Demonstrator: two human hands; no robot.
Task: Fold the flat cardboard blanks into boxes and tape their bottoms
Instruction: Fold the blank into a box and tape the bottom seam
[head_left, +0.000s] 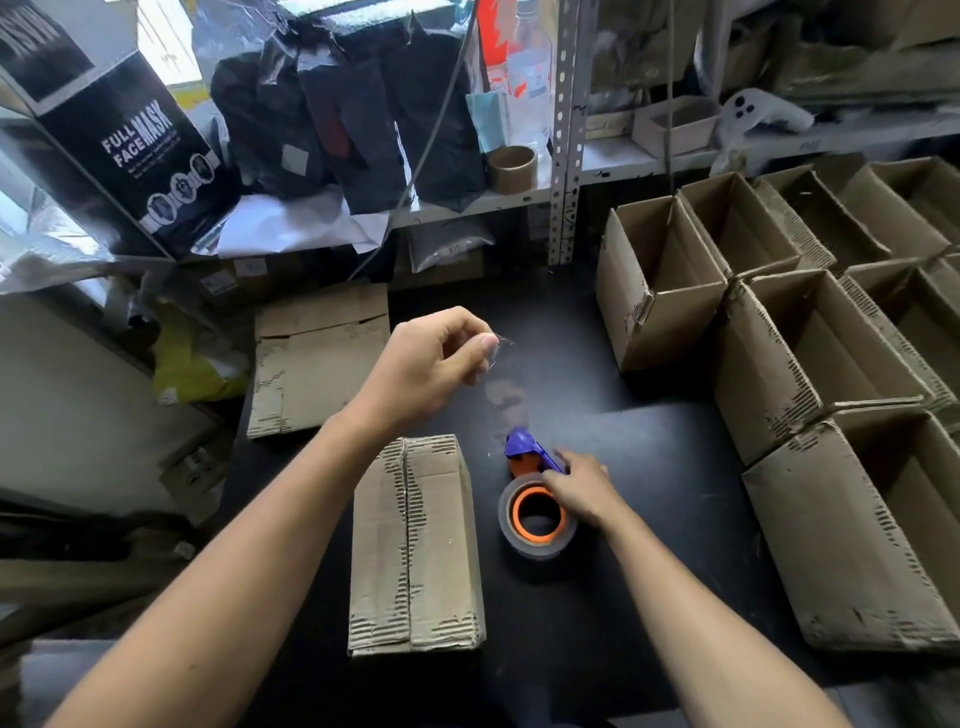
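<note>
A folded cardboard box (415, 545) lies bottom-up on the black table (649, 545), its two flaps meeting along a centre seam. To its right stands a tape dispenser (535, 499) with a purple cutter, an orange core and a grey roll. My right hand (582, 488) grips the dispenser from the right. My left hand (431, 358) is raised above the table and pinches the free end of a clear tape strip (506, 384), which stretches down to the cutter. A stack of flat blanks (317, 358) lies behind the box at the left.
Several open folded boxes (810, 332) stand packed together along the right side. A metal shelf (571, 171) at the back holds black bags, a cardboard tape core and a bottle. A black "Full Face Mask" carton (119, 135) leans at the upper left.
</note>
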